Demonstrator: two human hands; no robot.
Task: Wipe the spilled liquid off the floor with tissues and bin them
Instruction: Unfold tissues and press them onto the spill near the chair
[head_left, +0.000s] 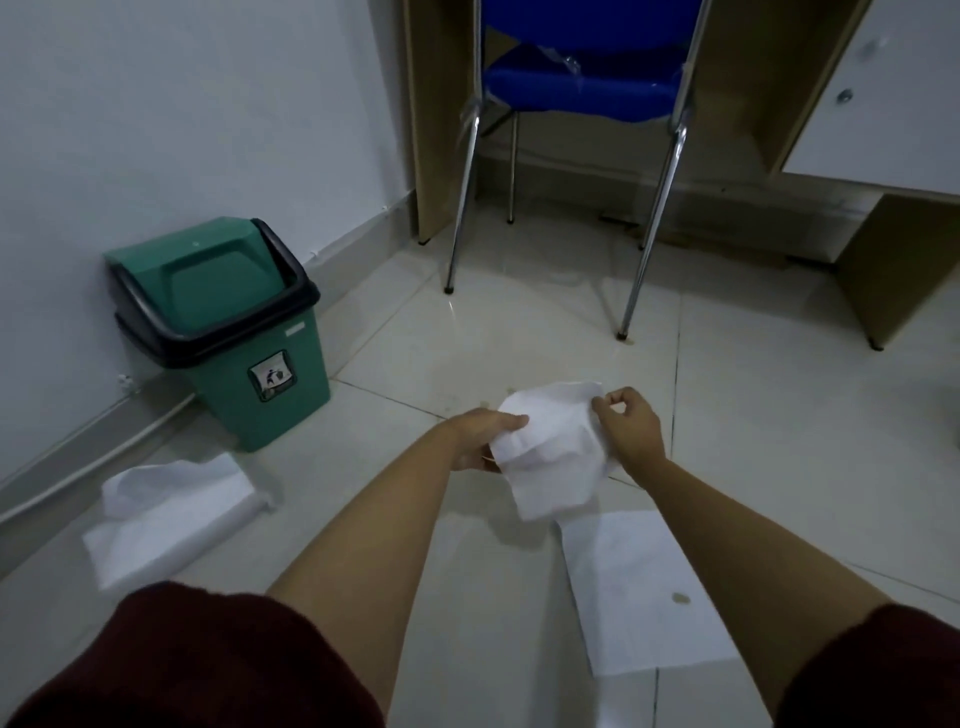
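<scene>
**Fingers of both hands closed on one tissue above the floor**

Fingers (511, 422) of the left hand (480, 439) are curled round the left edge of a crumpled white tissue (548, 447), with the thumb laid over its top. The tissue's upper right corner is pinched between thumb and bent fingers of the right hand (631, 426). The tissue is held clear of the tiled floor (779, 415), its lower end hanging loose towards the person.

Just below it, a flat tissue sheet (639, 592) is spread on the tiles, and a small yellowish wet spot (680, 598) is seen on it. Faint yellowish drops (485, 404) are visible on the floor just beyond the left hand.

A white tissue pack (171, 514) lies on the floor to the left, one sheet pulled up from it. Behind it, against the wall, a green bin (234, 332) with a black-rimmed swing lid is set upright, the lid closed. A blue chair (576, 93) with metal legs is placed further back, between wooden desk panels. Dark red sleeves (197, 665) are pushed up both forearms.
</scene>
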